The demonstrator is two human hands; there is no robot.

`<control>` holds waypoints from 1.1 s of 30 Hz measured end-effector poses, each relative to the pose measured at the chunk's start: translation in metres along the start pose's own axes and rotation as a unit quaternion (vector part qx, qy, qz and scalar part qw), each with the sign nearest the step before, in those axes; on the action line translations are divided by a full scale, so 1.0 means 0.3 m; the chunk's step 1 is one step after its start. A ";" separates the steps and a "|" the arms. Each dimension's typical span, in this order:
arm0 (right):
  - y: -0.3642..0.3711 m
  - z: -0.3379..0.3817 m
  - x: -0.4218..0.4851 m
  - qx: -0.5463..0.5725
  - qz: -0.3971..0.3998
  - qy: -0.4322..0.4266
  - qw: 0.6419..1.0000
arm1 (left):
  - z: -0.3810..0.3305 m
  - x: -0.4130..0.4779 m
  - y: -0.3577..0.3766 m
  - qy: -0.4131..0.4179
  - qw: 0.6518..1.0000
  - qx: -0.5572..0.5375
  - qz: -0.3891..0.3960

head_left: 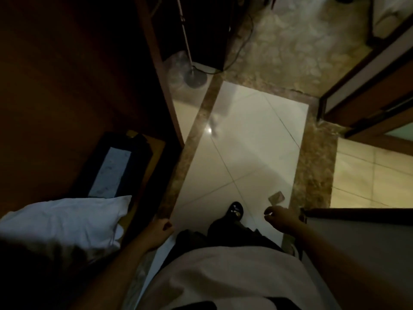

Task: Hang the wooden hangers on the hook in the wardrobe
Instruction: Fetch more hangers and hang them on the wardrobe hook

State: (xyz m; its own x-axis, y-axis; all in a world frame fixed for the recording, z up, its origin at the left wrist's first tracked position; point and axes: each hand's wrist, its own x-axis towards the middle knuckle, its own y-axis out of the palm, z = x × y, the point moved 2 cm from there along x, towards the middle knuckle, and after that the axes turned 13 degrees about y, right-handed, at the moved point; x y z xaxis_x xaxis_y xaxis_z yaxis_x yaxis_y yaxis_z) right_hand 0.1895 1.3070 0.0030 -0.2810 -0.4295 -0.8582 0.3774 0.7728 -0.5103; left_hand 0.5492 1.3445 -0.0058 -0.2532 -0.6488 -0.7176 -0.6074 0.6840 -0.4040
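Observation:
No wooden hanger and no hook show in the head view. The dark wooden wardrobe [67,86] fills the left side, its inside dim. My left hand [159,230] hangs low by the wardrobe's lower edge with fingers loosely curled and nothing in it. My right hand [280,218] is out in front over the white floor tiles, fingers relaxed and slightly bent, holding nothing. I am looking almost straight down at my own legs and one dark shoe [235,210].
A white pillow [67,222] and a folded dark and pale cloth [114,168] lie on the wardrobe's bottom shelf. A floor lamp base [196,79] with a cable stands ahead. A small flat object [276,197] lies on the tiles. A door frame [366,95] is at right.

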 end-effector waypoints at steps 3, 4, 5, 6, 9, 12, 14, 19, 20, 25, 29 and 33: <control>-0.006 -0.133 0.078 0.077 0.038 0.043 0.995 | -0.020 0.038 0.051 -0.046 0.999 -0.021 0.002; -0.012 -0.168 0.102 0.082 0.054 0.048 0.994 | -0.036 0.053 0.065 -0.057 0.998 -0.025 0.001; -0.020 -0.199 0.124 0.081 0.067 0.050 0.993 | -0.060 0.068 0.079 -0.066 0.997 -0.029 0.005; -0.033 -0.225 0.143 0.080 0.073 0.050 0.993 | -0.091 0.087 0.093 -0.070 0.997 -0.036 0.012; -0.087 -0.289 0.191 0.110 0.059 0.050 0.991 | -0.200 0.172 0.123 -0.069 0.997 -0.026 0.024; -0.154 -0.337 0.246 0.150 0.050 0.053 0.986 | -0.329 0.274 0.114 -0.053 0.998 -0.012 -0.007; -0.211 -0.351 0.276 0.180 0.050 0.061 0.980 | -0.411 0.331 0.098 -0.050 0.999 -0.004 -0.017; -0.408 -0.311 0.348 0.231 0.036 0.033 0.972 | -0.565 0.458 0.044 -0.033 0.999 0.020 -0.012; -0.453 -0.294 0.362 0.237 0.032 0.022 0.971 | -0.584 0.479 0.035 -0.034 0.999 0.023 -0.009; -0.736 -0.172 0.447 0.287 -0.007 -0.028 0.958 | -0.670 0.620 -0.042 -0.038 0.999 0.021 -0.001; -0.967 -0.072 0.520 0.314 -0.038 -0.044 0.948 | -0.765 0.790 -0.172 -0.018 0.999 0.020 0.017; -1.149 -0.017 0.586 0.328 -0.041 -0.034 0.943 | -0.882 0.962 -0.334 0.002 0.998 0.046 0.047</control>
State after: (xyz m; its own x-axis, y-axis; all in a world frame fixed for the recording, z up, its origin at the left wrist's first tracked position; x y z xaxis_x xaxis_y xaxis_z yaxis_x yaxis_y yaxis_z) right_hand 0.0055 0.9674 0.0283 -0.2843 -0.5224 -0.8039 0.8274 0.2899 -0.4810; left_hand 0.3378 1.0005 -0.0222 -0.3090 -0.5817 -0.7525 -0.5093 0.7694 -0.3856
